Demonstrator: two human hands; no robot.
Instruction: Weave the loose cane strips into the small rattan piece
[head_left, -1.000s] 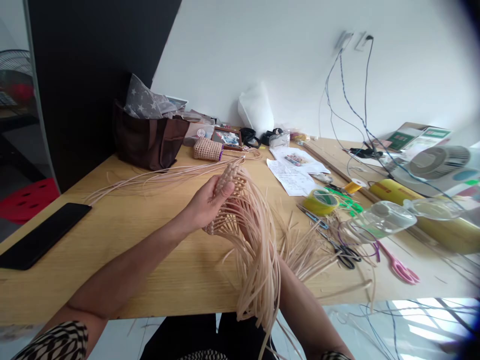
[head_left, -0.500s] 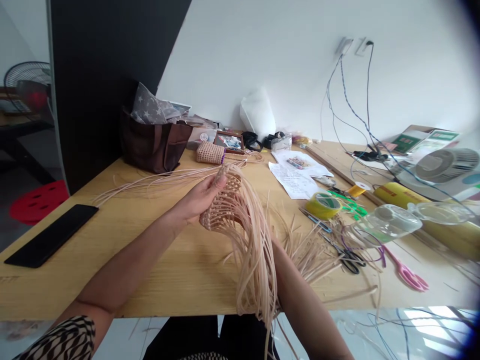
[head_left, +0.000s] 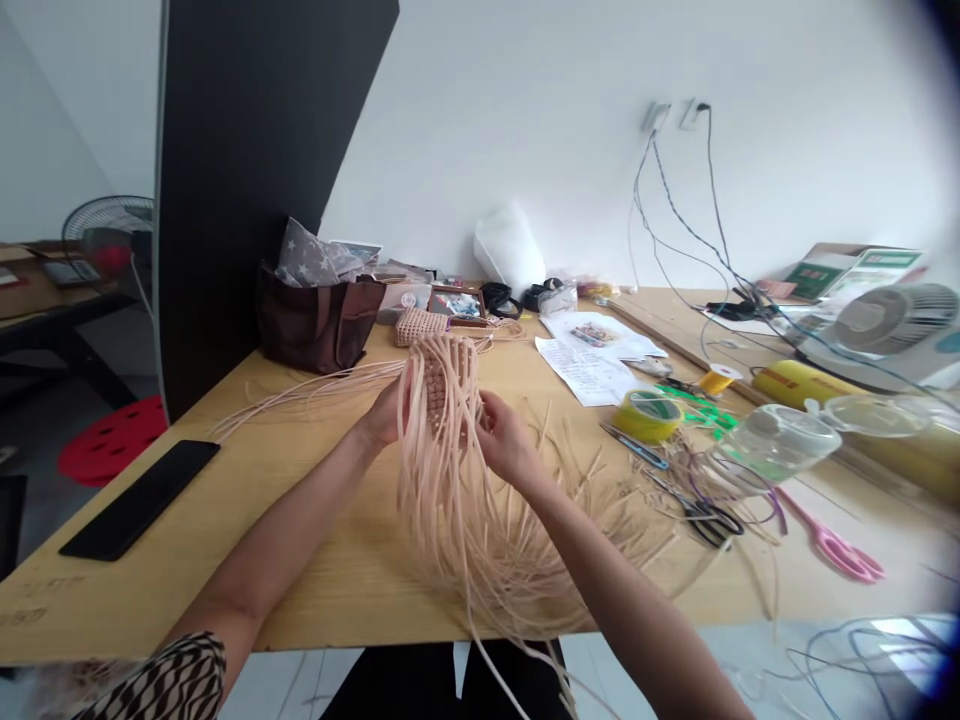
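Note:
Between my two hands I hold a woven rattan piece point(head_left: 436, 388) above the table, its open weave facing me. Long pale rattan strands point(head_left: 442, 500) hang from its upper edge, over the front and down to the table's near edge. My left hand point(head_left: 386, 410) grips the left side, its fingers partly hidden behind the strands. On the right side, my right hand point(head_left: 504, 435) has its thumb and fingers closed on the piece's edge. Behind it lies a smaller finished-looking woven rattan piece point(head_left: 420, 325).
Black-handled scissors point(head_left: 709, 520), pink scissors point(head_left: 840, 550), a tape roll point(head_left: 646, 415) and a blue cutter point(head_left: 637, 446) lie to the right among loose strands. A dark bag point(head_left: 322, 320) stands at the back left. A black flat slab point(head_left: 142, 500) rests near the left edge.
The woven piece has turned so its strands fall in front, toward me. My right hand has come up from behind the strands to its right side. The view has shifted left.

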